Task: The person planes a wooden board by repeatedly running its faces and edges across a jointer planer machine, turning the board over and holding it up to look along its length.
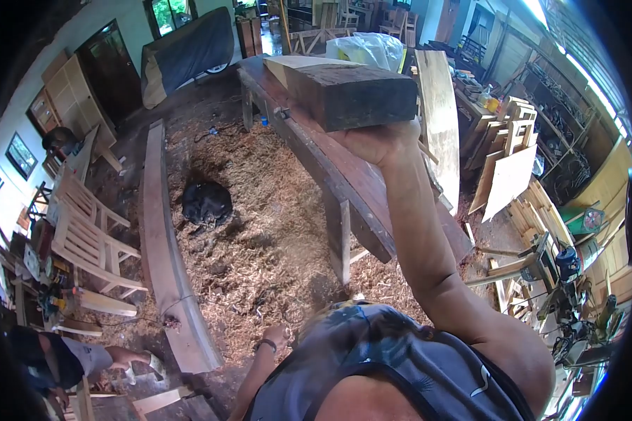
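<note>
A thick wooden beam point(369, 95), dark and rough at its near end, is raised in front of me and runs back over the workbench point(298, 151). My right hand point(383, 140) grips it from below near that end, with the arm stretched out and the fingers partly covered by the wood. Low beside my body, my left hand point(277, 337) hangs over the wood shavings point(260, 231), a dark band at its wrist. Its fingers are too small and blurred to make out.
A black dog point(207, 203) lies curled on the shavings. Left of it stretches a long plank point(165, 245). Slatted chair backs point(91, 235) stand further left, above another person point(70, 358). Stacked boards point(509, 165) and timber offcuts lean on the right.
</note>
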Motion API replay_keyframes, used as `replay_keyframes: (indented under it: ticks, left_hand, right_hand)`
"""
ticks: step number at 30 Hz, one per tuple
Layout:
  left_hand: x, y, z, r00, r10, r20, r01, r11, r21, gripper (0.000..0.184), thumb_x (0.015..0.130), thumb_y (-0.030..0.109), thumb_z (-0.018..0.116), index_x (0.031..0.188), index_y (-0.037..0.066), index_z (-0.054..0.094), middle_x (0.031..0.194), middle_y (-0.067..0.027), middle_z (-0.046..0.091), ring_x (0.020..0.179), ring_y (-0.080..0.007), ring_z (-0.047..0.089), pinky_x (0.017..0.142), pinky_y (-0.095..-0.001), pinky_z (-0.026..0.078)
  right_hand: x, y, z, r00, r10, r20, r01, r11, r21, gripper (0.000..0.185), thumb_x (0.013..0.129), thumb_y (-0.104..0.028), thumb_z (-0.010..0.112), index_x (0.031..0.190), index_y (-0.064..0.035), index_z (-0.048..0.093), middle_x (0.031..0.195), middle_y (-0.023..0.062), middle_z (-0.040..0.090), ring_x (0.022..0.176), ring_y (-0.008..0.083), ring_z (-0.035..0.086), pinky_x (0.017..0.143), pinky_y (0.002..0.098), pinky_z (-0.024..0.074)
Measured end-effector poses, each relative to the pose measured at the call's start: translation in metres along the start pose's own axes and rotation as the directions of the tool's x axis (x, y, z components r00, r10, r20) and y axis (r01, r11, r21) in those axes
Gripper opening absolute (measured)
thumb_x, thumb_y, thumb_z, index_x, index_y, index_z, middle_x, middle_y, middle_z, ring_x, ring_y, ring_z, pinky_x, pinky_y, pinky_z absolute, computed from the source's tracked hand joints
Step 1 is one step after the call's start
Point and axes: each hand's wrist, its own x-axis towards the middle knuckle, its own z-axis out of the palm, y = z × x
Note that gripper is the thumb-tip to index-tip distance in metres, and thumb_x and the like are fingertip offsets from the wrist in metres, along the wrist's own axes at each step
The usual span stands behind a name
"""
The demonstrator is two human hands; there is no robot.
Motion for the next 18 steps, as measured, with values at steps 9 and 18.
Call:
replay_keyframes:
  ticks: [9,18]
  left_hand:
    - [-0.095,0.333,-0.232,0.837,0.315,-0.447,-0.467,-0.012,-0.884,0.076,0.104,0.059,0.047,0.153,0.003,0.035,0.142,-0.0239,0.056,0.126,-0.0371,0.058,0.104,-0.0524,0.049]
    - [-0.105,0.425,-0.191,0.935,0.15,-0.32,-0.312,-0.079,-0.947,0.032,0.097,0.024,0.067,0.118,0.0,0.065,0.108,-0.012,0.073,0.093,-0.0255,0.073,0.083,-0.0422,0.063]
  right_hand:
    - [-0.069,-0.004,-0.128,0.952,0.078,-0.295,-0.146,0.965,-0.216,0.071,0.1,-0.061,0.05,0.14,-0.0018,0.056,0.135,0.018,0.064,0.123,0.0348,0.063,0.107,0.0485,0.05]
    - [-0.162,0.037,-0.244,0.834,-0.049,-0.55,-0.328,0.758,-0.564,0.057,0.1,-0.048,0.06,0.128,0.0011,0.061,0.113,0.0166,0.071,0.102,0.0298,0.071,0.094,0.0435,0.0564]
